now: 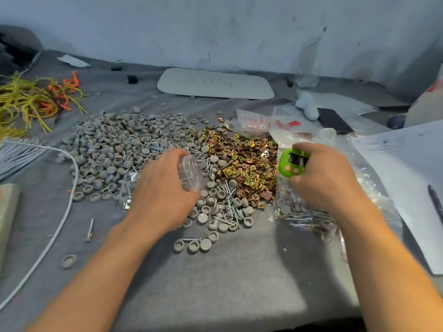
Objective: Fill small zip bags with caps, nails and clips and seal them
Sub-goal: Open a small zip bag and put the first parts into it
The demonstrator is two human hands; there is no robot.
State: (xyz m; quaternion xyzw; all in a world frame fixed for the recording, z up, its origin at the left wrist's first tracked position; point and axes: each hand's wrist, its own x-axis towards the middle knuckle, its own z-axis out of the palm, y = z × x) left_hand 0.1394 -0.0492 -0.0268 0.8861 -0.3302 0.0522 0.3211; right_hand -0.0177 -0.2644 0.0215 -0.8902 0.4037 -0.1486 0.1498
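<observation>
- Your left grip [165, 185] is curled around a clear, rounded plastic shell [191, 172], held at the fingertips in mid-frame. It holds no bag.
- Your right grip [323, 178] is clenched on a small bright green plastic counter with pink buttons [291, 164], so it is occupied too.
- The loose stock lies on the grey cloth-covered table [227, 271]. The heap of grey round caps [107, 149] is up and left of your left grip. The brass-coloured square metal clips [247, 161] lie between your two grips, nearer the right one.
- The silver nails [223, 185] are scattered just right of your left fingertips. They point every way, so there is no single axis to line up with.
- A small clear zip bag [128, 180] lies crumpled just left of your left grip, touching the edge of the cap heap. It looks partly loaded, though I cannot tell how full it is.
- A heap of filled clear bags [302, 214] sits directly under and below your right grip, running toward the lower right of the frame.
- In my judgement, the crumpled bag is the left grip's to take, once a grip is freed of its plastic piece.
</observation>
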